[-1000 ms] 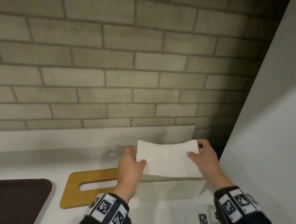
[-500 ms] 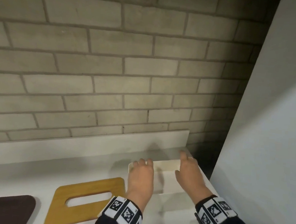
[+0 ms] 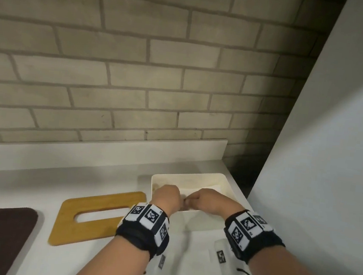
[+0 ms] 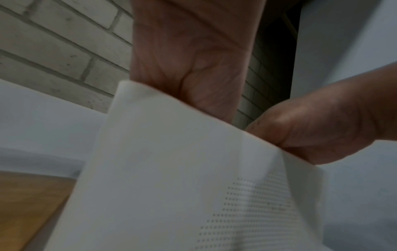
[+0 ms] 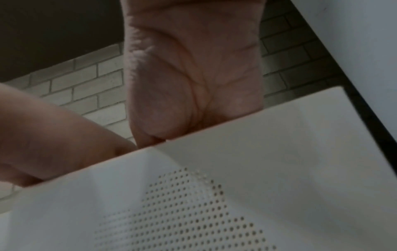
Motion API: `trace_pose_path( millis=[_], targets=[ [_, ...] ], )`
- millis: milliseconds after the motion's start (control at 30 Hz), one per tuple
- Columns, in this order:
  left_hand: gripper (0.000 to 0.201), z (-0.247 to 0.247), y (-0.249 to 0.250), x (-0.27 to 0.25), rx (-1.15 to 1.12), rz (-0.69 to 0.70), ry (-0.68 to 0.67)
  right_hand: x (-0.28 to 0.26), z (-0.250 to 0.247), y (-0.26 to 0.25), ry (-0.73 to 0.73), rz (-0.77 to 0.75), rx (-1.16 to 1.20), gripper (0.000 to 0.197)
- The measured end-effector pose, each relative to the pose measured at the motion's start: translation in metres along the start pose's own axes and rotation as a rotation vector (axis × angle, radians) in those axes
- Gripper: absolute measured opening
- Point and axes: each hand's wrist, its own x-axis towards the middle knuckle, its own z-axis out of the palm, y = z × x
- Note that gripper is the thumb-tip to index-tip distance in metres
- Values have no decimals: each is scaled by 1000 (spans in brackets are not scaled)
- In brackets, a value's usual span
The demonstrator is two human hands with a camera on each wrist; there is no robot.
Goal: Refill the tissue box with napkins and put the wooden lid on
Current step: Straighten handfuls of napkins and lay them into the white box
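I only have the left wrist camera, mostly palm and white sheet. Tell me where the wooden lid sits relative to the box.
Observer: In the head view the wooden lid lies flat on the counter, left of the open tissue box, not on it.
Operator: Now give me the hands.
Observer: The left hand and right hand are both down inside the box near its front wall, knuckles almost touching. What their fingers hold is hidden.
Operator: Report what's in the box.
Observer: A white napkin lies inside, toward the far right.
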Motion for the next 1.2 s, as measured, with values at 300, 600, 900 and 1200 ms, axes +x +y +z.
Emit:
trace_pose_path(
  millis=[300,600,900,1200],
  targets=[
    [34,10,-53,-126,-194,104,356,-90,25,33,287,-95,212,10],
    [34,50,-88,-197,-254,-63,343,-69,89,9,-20,-88,-233,35],
    [33,50,-92,-207,-337,-92,397,-77,98,4,-142,-92,-281,48],
    [88,66,-58,-206,-983,77,88,-122,50,-24,-69,-366,-51,9]
  ],
)
